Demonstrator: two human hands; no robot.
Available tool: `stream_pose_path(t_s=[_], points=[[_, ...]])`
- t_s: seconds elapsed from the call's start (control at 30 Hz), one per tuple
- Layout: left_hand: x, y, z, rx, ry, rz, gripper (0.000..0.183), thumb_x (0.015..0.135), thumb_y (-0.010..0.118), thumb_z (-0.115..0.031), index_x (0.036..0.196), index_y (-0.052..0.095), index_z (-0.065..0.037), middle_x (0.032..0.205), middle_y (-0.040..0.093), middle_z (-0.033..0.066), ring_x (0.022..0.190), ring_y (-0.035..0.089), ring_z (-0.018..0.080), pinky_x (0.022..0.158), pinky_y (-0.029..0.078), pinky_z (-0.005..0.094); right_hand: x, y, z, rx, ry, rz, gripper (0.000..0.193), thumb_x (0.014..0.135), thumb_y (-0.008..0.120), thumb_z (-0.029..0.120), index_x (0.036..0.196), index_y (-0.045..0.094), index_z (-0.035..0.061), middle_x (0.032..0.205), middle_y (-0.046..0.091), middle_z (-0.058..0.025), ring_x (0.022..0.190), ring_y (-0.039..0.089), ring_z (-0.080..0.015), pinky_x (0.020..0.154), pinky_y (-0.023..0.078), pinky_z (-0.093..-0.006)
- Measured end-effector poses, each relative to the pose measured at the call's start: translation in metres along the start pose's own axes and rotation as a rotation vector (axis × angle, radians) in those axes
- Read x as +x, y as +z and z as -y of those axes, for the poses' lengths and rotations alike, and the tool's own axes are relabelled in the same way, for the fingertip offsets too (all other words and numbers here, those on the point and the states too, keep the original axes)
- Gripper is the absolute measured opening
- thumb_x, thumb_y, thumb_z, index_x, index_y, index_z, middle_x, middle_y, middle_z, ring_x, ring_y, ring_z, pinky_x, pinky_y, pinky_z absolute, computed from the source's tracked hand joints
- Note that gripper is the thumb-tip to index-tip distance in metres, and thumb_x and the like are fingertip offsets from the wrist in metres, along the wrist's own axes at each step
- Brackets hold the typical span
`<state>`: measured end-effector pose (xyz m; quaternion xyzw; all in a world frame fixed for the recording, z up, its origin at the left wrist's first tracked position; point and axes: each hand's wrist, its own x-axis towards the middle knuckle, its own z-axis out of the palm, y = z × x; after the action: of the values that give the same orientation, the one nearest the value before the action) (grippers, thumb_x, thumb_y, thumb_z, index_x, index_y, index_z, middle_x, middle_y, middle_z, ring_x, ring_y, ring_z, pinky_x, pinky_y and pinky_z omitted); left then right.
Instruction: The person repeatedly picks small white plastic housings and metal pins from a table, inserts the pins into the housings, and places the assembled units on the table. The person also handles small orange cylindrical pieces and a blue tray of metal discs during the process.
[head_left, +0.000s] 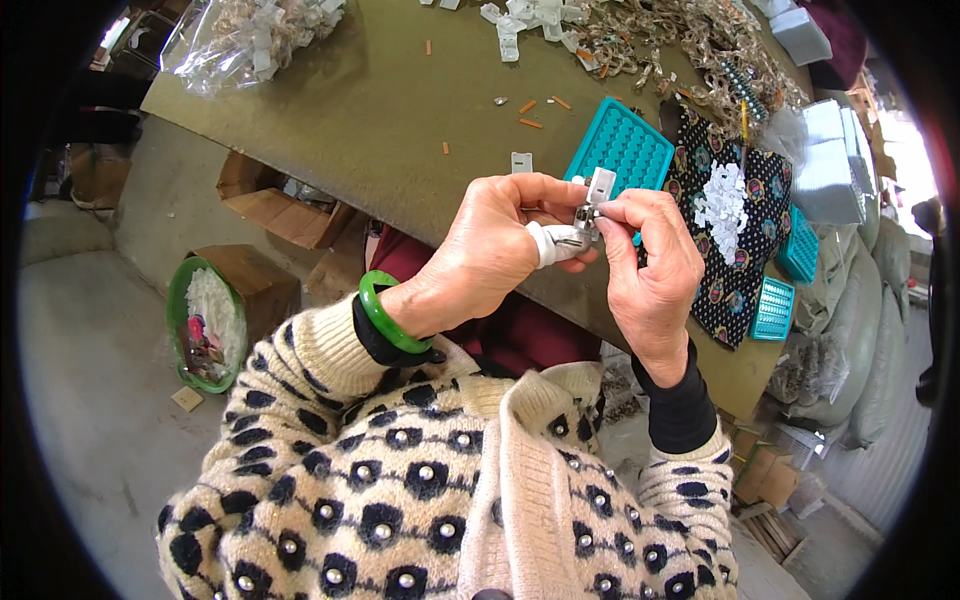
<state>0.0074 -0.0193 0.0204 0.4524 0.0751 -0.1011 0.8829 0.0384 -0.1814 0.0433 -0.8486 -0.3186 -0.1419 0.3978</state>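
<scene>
My left hand (pixel 490 250), with white tape around one finger and a green bangle (pixel 385 315) at the wrist, pinches a small silver metal piece (pixel 583 218). My right hand (pixel 650 265) meets it from the right and holds a small white plastic tag (pixel 601 185) against the metal piece. Both hands are raised above the near edge of the olive table (pixel 380 110). What lies between the fingers is partly hidden.
A teal studded tray (pixel 622 150) lies just behind the hands. A dark patterned cloth (pixel 700 270) carries a heap of small white pieces (pixel 722 205). More teal trays (pixel 790 270), a tangle of chains (pixel 690 40), a clear bag (pixel 250 40), cardboard boxes (pixel 270 195) and a green basket (pixel 205 325) surround.
</scene>
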Motion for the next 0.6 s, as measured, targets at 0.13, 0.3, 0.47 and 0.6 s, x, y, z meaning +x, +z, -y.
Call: stream_pose_path(t_s=[0.13,0.3,0.47,0.6], points=[[0.001,-0.006,0.000,0.015,-0.041,0.002,0.024,0.086,0.064,0.003,0.110,0.061,0.007,0.092,0.068,0.0136,0.073,0.069,0.0196,0.066,0.059,0.0319,0.001,-0.002,-0.002,0.051,-0.012,0.085,0.016,0.079,0.067,-0.009,0.092,0.062,-0.0007,0.087,0.061,-0.0121,0.077,0.063,-0.0256,0.067,0.052,-0.0314],[0.003,-0.017,0.002,-0.056,-0.082,-0.018,0.015,0.087,0.065,-0.003,0.101,0.062,0.000,0.084,0.065,0.0066,0.057,0.058,0.0120,0.051,0.047,0.0251,0.010,-0.006,-0.028,-0.091,0.044,-0.023,0.012,0.082,0.064,-0.007,0.093,0.064,-0.0012,0.087,0.060,-0.0123,0.076,0.062,-0.0269,0.066,0.051,-0.0346],[0.008,-0.025,0.007,-0.186,-0.060,0.011,0.016,0.087,0.068,-0.008,0.100,0.062,-0.003,0.086,0.065,0.0067,0.056,0.055,0.0099,0.048,0.042,0.0237,0.008,0.003,-0.050,-0.398,-0.064,0.126,0.019,0.078,0.066,-0.006,0.097,0.065,0.0000,0.087,0.056,-0.0118,0.078,0.060,-0.0287,0.068,0.050,-0.0370],[0.012,-0.032,0.007,-0.213,-0.062,0.029,0.019,0.090,0.066,-0.011,0.108,0.062,-0.003,0.096,0.068,0.0123,0.066,0.064,0.0144,0.052,0.049,0.0249,0.008,0.003,-0.054,-0.332,-0.024,0.144,0.020,0.078,0.067,-0.005,0.097,0.066,0.0006,0.086,0.056,-0.0108,0.078,0.060,-0.0273,0.068,0.050,-0.0372]])
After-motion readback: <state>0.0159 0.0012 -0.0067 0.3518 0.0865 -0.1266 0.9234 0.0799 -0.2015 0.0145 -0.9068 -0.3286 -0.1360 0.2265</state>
